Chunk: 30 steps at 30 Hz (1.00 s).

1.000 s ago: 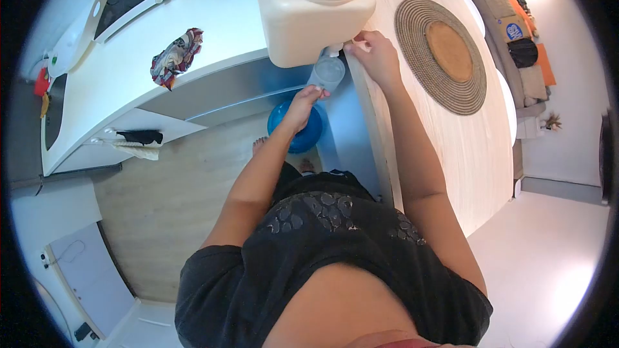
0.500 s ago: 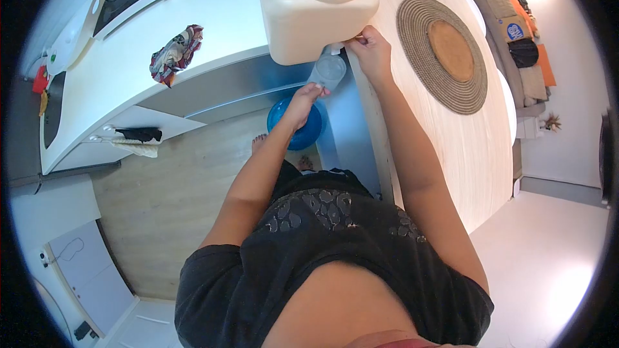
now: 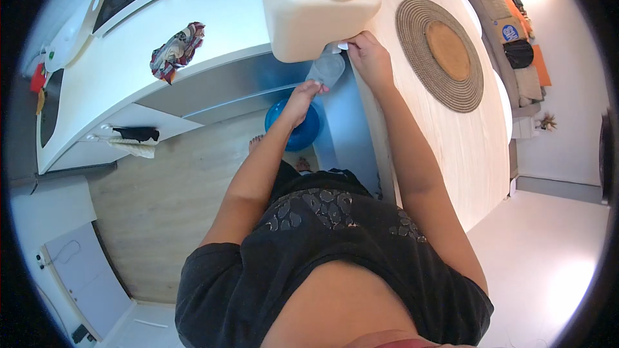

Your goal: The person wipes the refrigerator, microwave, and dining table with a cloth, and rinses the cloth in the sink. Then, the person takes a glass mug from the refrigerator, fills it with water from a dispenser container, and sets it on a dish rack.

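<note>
A large beige drink dispenser (image 3: 309,26) with a screw lid stands over the counter's edge, at the top of the view. From under its front corner a white tap (image 3: 340,46) sticks out. My right hand (image 3: 372,63) is closed at this tap, fingertips on its lever. Just below, my left hand (image 3: 302,102) grips a clear plastic cup (image 3: 327,69) by its side, holding it under the tap. Whether liquid is flowing I cannot make out. Beneath the cup, a blue bucket (image 3: 303,135) rests on the floor, partly hidden by my left forearm.
A crumpled patterned cloth (image 3: 177,51) lies on the white counter (image 3: 225,26) to the left. A round woven placemat (image 3: 412,38) with a wooden disc (image 3: 450,51) at its centre lies on the wooden tabletop (image 3: 451,154). Towels (image 3: 135,134) hang from cabinet handles.
My right hand has shifted down slightly, and a bit more of the tap's white lever shows beside the fingertips. The cup stays under the tap. The whole view has shifted slightly.
</note>
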Each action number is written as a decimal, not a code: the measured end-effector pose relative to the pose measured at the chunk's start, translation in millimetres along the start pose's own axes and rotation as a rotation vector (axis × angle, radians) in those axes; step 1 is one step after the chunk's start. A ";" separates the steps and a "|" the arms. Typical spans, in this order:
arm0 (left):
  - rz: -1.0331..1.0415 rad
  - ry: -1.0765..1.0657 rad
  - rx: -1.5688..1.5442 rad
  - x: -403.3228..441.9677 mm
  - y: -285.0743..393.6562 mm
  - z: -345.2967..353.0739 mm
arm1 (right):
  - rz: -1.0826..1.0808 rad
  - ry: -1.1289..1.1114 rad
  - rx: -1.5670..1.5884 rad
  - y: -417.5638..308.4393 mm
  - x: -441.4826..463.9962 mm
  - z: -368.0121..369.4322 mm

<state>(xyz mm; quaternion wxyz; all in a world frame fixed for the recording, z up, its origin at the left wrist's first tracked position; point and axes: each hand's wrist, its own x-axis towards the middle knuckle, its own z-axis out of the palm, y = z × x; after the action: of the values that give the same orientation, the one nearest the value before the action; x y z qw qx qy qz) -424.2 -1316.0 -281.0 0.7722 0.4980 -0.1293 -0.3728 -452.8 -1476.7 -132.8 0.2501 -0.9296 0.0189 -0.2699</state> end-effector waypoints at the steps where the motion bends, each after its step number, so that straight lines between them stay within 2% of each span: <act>1: -0.012 0.009 0.027 -3.2 4.1 1.4 | -0.006 0.041 -0.023 0.1 -1.5 -0.8; 8: -0.006 0.010 0.076 -16.2 2.9 -7.6 | 0.003 0.166 -0.028 -20.8 -12.6 -25.1; 13: -0.021 0.029 0.004 -44.7 7.2 -12.3 | -0.017 0.156 0.064 -43.9 -14.9 -38.5; 15: -0.034 0.054 -0.031 -62.6 8.6 -15.2 | -0.142 0.192 0.071 -50.9 -14.5 -40.3; 16: -0.021 0.047 -0.049 -72.2 11.0 -16.5 | -0.071 0.154 0.112 -58.2 -15.2 -40.9; 18: -0.003 0.048 -0.063 -94.0 19.0 -21.2 | -0.103 0.132 0.138 -70.7 -13.4 -38.6; 23: 0.007 0.108 -0.120 -155.0 42.4 -45.5 | -0.159 0.053 0.241 -106.4 -12.8 -11.7; 30: 0.048 0.246 -0.063 -253.3 109.3 -108.8 | -0.199 -0.075 0.288 -186.1 -5.4 53.6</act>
<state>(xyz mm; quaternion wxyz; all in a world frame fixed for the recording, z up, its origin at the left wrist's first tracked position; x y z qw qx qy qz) -487.6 -1039.6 -194.1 0.8062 0.5123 -0.0337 -0.2941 -448.6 -1288.7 -86.1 0.3535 -0.8908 -0.1213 -0.2584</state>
